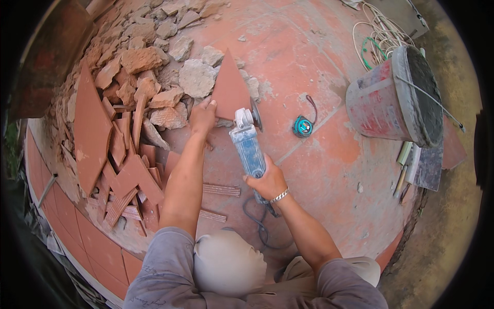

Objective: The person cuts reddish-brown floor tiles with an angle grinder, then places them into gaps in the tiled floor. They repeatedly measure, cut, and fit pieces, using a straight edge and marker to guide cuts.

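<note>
My right hand (270, 180) is wrapped round the rear of a blue angle grinder (248, 153), which points away from me. Its disc (256, 114) sits at the right edge of a pointed red-brown tile piece (229, 90); whether the two touch I cannot tell. With my left hand (203, 116) I grip the tile piece at its lower left edge, fingers partly hidden. A dark cord (262, 229) trails from the grinder across the floor near my knee. To the right of the disc lies a teal tape measure (302, 126) with a wrist strap.
Broken rubble (149, 67) and cut tile pieces (135, 177) heap up on the left. A bucket of grey mortar (381, 100) tilts at the right, with a coil of cable (383, 31) behind it and a flat metal trowel blade (428, 167) in front. Narrow tile strips (221, 190) lie near my left forearm.
</note>
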The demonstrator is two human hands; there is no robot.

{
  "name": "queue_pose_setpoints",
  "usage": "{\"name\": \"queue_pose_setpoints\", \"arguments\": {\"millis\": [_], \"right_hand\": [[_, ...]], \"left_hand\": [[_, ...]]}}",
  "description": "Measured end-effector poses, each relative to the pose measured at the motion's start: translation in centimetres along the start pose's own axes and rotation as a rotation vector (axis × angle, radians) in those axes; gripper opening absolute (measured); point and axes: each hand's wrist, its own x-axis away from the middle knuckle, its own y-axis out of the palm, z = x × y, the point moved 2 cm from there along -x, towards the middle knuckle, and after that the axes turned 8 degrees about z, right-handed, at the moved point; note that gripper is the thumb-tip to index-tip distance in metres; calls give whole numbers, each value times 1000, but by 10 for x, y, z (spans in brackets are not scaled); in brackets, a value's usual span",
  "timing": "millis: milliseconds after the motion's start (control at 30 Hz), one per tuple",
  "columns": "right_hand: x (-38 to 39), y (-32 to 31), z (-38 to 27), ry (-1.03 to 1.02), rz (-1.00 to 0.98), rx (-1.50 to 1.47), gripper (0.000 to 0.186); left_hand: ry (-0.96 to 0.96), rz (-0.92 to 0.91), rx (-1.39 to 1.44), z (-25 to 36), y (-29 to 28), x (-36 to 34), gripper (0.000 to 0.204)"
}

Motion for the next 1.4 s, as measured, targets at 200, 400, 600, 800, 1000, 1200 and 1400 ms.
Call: {"name": "queue_pose_setpoints", "arguments": {"millis": [200, 400, 600, 800, 1000, 1200, 1400], "right_hand": [[5, -3, -2, 3, 6, -2, 68], [7, 0, 5, -16, 21, -1, 68], [10, -2, 3, -12, 23, -20, 70], [1, -2, -8, -7, 20, -41, 82], [-24, -3, -25, -9, 4, 19, 86], [-62, 8, -33, 8, -19, 5, 98], [-103, 15, -52, -57, 43, 36, 92]], "left_hand": [[8, 14, -14, -1, 0, -1, 44], [11, 3, -10, -2, 0, -2, 46], [16, -4, -53, -4, -1, -6, 45], [-12, -31, 7, -7, 0, -9, 44], [19, -49, 57, -15, 3, -15, 41], [-23, -70, 103, -20, 4, -19, 42], [-21, -59, 86, -17, 4, -18, 44]]}}
